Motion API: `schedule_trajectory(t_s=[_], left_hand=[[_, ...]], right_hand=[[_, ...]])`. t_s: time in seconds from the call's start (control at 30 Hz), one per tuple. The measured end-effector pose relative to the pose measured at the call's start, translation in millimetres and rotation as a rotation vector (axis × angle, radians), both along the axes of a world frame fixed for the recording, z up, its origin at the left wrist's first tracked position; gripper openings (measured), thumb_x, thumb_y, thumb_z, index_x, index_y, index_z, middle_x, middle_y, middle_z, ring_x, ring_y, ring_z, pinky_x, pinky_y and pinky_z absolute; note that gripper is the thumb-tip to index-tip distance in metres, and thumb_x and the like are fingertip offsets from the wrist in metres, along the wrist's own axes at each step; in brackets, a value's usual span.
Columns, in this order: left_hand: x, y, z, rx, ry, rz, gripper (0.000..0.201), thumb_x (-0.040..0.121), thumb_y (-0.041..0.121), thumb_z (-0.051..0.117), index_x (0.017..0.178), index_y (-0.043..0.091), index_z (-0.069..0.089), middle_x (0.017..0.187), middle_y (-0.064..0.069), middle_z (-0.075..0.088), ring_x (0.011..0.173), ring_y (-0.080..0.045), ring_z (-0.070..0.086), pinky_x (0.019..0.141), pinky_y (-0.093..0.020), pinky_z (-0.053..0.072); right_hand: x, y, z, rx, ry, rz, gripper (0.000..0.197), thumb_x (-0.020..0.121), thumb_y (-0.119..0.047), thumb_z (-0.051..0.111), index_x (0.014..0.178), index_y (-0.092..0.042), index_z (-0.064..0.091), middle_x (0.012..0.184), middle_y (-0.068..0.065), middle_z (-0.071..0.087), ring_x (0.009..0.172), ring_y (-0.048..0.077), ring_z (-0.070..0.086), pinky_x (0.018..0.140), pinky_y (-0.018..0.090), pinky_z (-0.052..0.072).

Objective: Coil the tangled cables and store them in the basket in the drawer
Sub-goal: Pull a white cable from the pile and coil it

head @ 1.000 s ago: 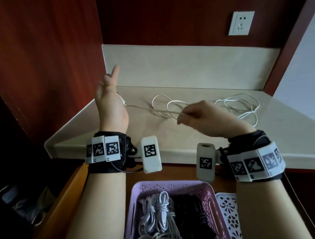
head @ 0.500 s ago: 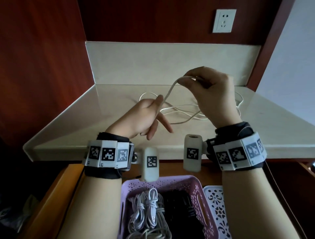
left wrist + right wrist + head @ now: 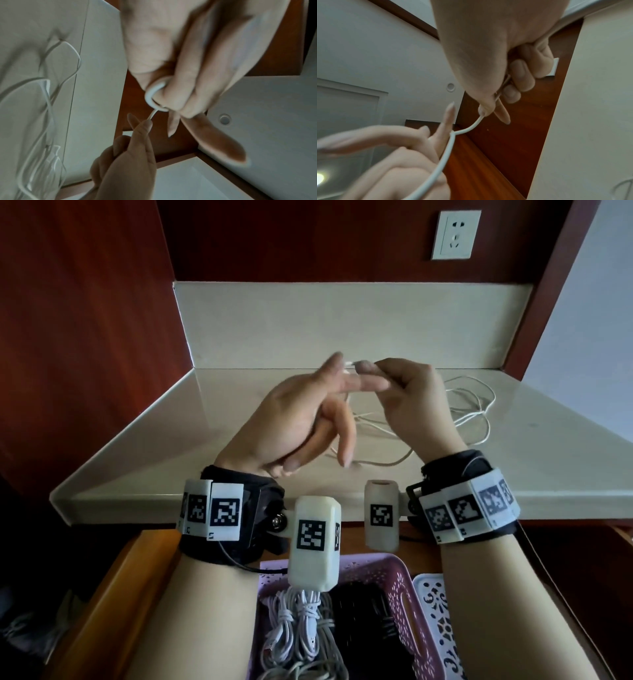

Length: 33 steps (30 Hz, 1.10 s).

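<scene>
Fingers, right hand (image 3: 409,402): curled; thumb and forefinger pinch the thin white cable (image 3: 476,414) near its end.
Fingers, left hand (image 3: 294,419): mostly straight and spread. In the left wrist view the cable (image 3: 155,94) bends around one finger in a tight curve; how firmly it is held I cannot tell, because the picture is blurred.
Cable: smooth, round, white plastic. A short piece spans between the two hands above the bench (image 3: 144,463); the rest lies in loose loops on the bench behind and right of the right hand.
Bench: pale, smooth, stone-like, with rounded front edge.
Purple basket (image 3: 394,571): perforated plastic, in the open wooden drawer (image 3: 113,601) below the hands.
Inside basket: two white coiled bundles (image 3: 301,631) and what looks like one black bundle (image 3: 370,625).
White basket (image 3: 436,607): one, patterned plastic, just beside the purple one on the right.
</scene>
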<state>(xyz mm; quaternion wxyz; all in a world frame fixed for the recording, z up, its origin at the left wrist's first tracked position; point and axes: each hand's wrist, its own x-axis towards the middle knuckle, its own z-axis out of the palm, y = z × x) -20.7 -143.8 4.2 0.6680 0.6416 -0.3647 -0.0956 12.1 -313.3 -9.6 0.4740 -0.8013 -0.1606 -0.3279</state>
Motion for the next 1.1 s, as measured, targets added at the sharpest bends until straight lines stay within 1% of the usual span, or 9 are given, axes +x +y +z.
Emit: schedule_trajectory(t_s=[0.27, 0.33, 0.43, 0.6, 0.73, 0.8, 0.87, 0.97, 1.1], left_hand=[[12, 9, 4, -0.681, 0.031, 0.312, 0.053, 0.106, 0.033, 0.016, 0.138, -0.003, 0.038, 0.101, 0.010, 0.072, 0.036, -0.003, 0.041, 0.039, -0.014, 0.029], [15, 12, 4, -0.798, 0.051, 0.354, 0.048, 0.106, 0.036, 0.016, 0.136, 0.009, 0.042, 0.121, 0.015, 0.064, 0.079, -0.001, 0.065, 0.069, -0.012, 0.048], [23, 19, 0, -0.759, 0.008, 0.499, 0.052, 0.104, 0.040, 0.013, 0.146, 0.018, 0.035, 0.145, 0.019, 0.040, 0.137, -0.002, 0.034, 0.114, -0.023, 0.027], [33, 23, -8, -0.685, -0.008, 0.747, 0.034, 0.105, 0.035, 0.025, 0.130, 0.030, 0.048, 0.110, 0.023, 0.060, 0.063, 0.011, 0.055, 0.070, -0.007, 0.042], [38, 18, -16, -0.339, -0.079, 0.876, 0.044, 0.103, 0.040, 0.032, 0.146, 0.037, 0.032, 0.156, -0.008, 0.022, 0.133, -0.012, 0.043, 0.107, -0.029, 0.040], [35, 10, -18, -0.169, -0.146, 0.796, 0.047, 0.104, 0.031, 0.028, 0.150, 0.028, 0.021, 0.160, 0.002, -0.001, 0.128, -0.010, 0.046, 0.094, -0.028, 0.051], [30, 2, -20, -0.047, -0.110, 0.686, 0.050, 0.104, 0.030, 0.030, 0.151, 0.020, 0.017, 0.157, 0.001, 0.015, 0.093, -0.010, 0.066, 0.063, -0.021, 0.056], [23, -6, -19, 0.142, -0.077, 0.572, 0.039, 0.105, 0.028, 0.028, 0.128, -0.001, 0.039, 0.121, -0.022, 0.062, 0.038, -0.008, 0.053, 0.041, -0.025, 0.038], [14, -12, -19, 0.315, -0.062, 0.446, 0.062, 0.103, 0.048, 0.022, 0.084, -0.002, 0.055, 0.071, -0.035, 0.062, 0.031, -0.017, 0.023, 0.035, -0.018, 0.017]], right_hand=[[-1, 18, -11, -0.126, 0.290, 0.228, 0.023, 0.100, -0.019, 0.044, 0.108, -0.019, 0.065, 0.050, -0.004, 0.041, 0.038, 0.008, 0.033, 0.042, 0.019, 0.031], [-5, 20, -12, -0.228, 0.416, 0.362, 0.026, 0.100, -0.018, 0.043, 0.117, -0.030, 0.059, 0.054, 0.001, 0.048, 0.036, 0.013, 0.038, 0.040, 0.019, 0.035], [-9, 19, -12, -0.383, 0.493, 0.485, 0.043, 0.097, -0.010, 0.047, 0.134, -0.033, 0.048, 0.055, -0.004, 0.057, 0.047, 0.017, 0.049, 0.053, 0.021, 0.043], [-15, 6, -3, -0.572, 0.571, 0.607, 0.039, 0.091, -0.009, 0.055, 0.125, -0.028, 0.058, 0.064, -0.001, 0.068, 0.063, 0.013, 0.057, 0.069, 0.033, 0.041], [-25, -2, 10, -0.425, 0.468, 0.576, 0.020, 0.093, -0.003, 0.053, 0.104, -0.012, 0.068, 0.059, 0.000, 0.065, 0.062, 0.016, 0.062, 0.070, 0.036, 0.049], [-28, 0, 16, -0.259, 0.282, 0.459, 0.016, 0.095, -0.007, 0.053, 0.091, -0.007, 0.069, 0.054, 0.000, 0.061, 0.054, 0.022, 0.058, 0.065, 0.040, 0.051], [-28, 3, 20, -0.132, 0.132, 0.296, 0.018, 0.093, -0.013, 0.057, 0.081, -0.005, 0.069, 0.049, -0.004, 0.053, 0.044, 0.011, 0.047, 0.050, 0.028, 0.046], [-25, 4, 21, -0.085, -0.018, 0.103, 0.022, 0.083, -0.026, 0.072, 0.072, -0.007, 0.070, 0.050, 0.001, 0.052, 0.048, 0.007, 0.038, 0.049, 0.026, 0.031], [-20, -2, 19, -0.062, 0.012, 0.003, 0.029, 0.075, -0.036, 0.077, 0.070, -0.011, 0.066, 0.052, 0.003, 0.049, 0.049, 0.009, 0.036, 0.052, 0.026, 0.031]])
